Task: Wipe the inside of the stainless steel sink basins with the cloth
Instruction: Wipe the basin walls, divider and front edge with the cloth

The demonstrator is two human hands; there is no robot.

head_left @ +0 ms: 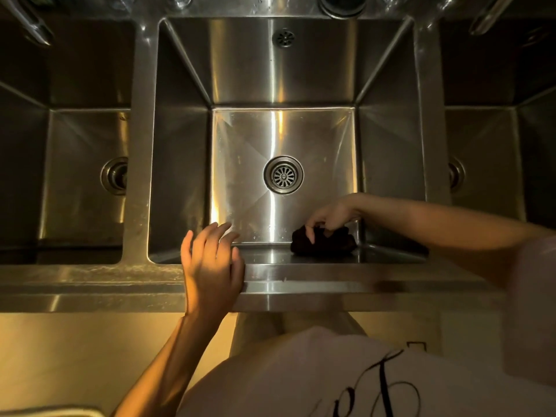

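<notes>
I look straight down into the middle stainless steel basin, with its round drain in the floor. A dark bunched cloth lies in the basin's near right corner. My right hand reaches down into the basin and grips the top of the cloth with curled fingers. My left hand rests on the sink's front rim, fingers relaxed and spread over the edge, holding nothing.
A left basin and a right basin flank the middle one, each with a drain. An overflow grille sits on the back wall. Faucet spouts hang at the top corners. My torso stands close to the front rim.
</notes>
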